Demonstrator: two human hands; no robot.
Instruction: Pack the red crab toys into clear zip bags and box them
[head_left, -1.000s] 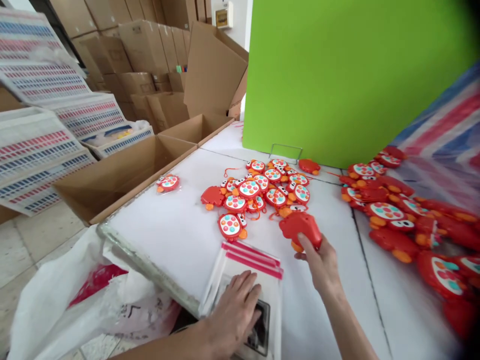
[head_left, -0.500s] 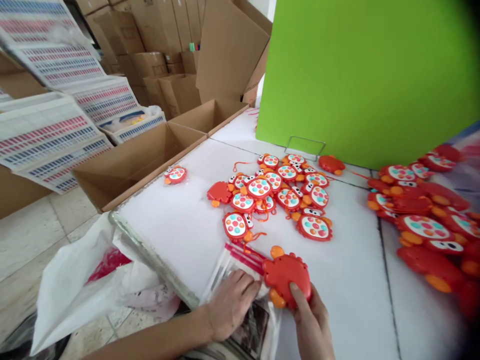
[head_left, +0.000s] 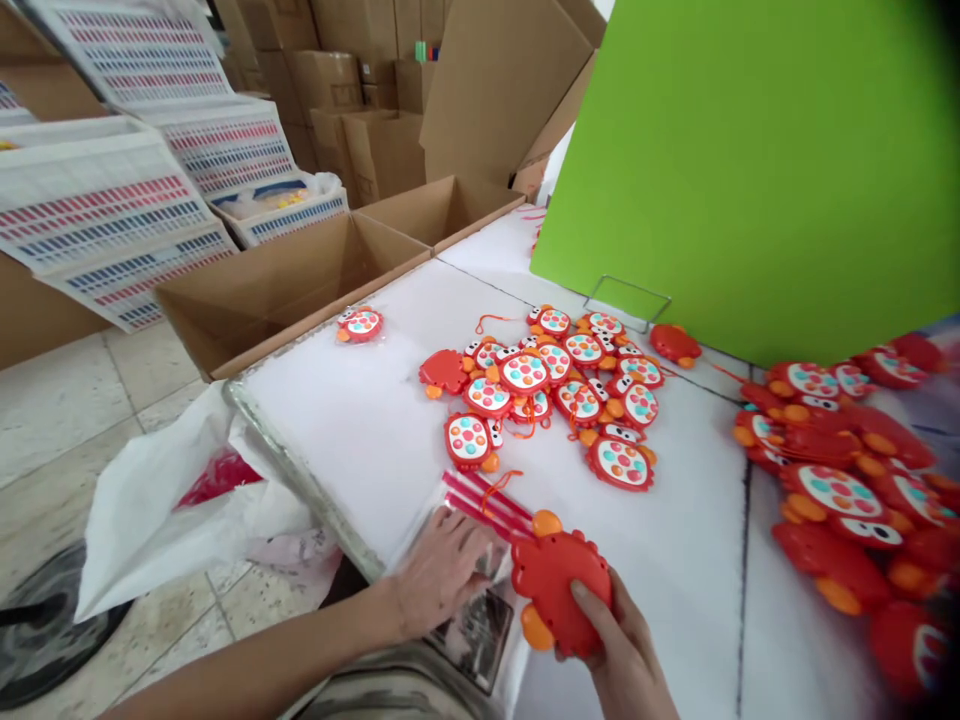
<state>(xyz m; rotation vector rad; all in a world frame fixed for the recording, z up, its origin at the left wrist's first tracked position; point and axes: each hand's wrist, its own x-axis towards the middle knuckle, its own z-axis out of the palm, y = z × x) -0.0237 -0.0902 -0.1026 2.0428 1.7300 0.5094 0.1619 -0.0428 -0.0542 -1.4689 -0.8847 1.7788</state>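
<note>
The white table point(head_left: 675, 530) carries it all, with red toys point(head_left: 840, 490) heaped at the right and a looser cluster point(head_left: 525, 370) nearer the middle. The bags point(head_left: 487, 510), clear with pink strips across the top, lie at the near edge under the left hand point(head_left: 439, 570); they look thin, limp and slippery, likely to slide or cling together unless pressed down. Whether that hand's grip pinches any film, I cannot tell.

The toy point(head_left: 559, 590) is in the right hand point(head_left: 626, 640), back up, just beside the bags' pink end; that grip is closed on its edge, thumb across the back. It looks like light, stiff, smooth plastic, not very fragile. The rim of the body seems the best hold, leaving the orange claws point(head_left: 536, 628) free, as they could snag on film. Smallest, the cord point(head_left: 504, 477) looks soft and apt to tangle.
</note>
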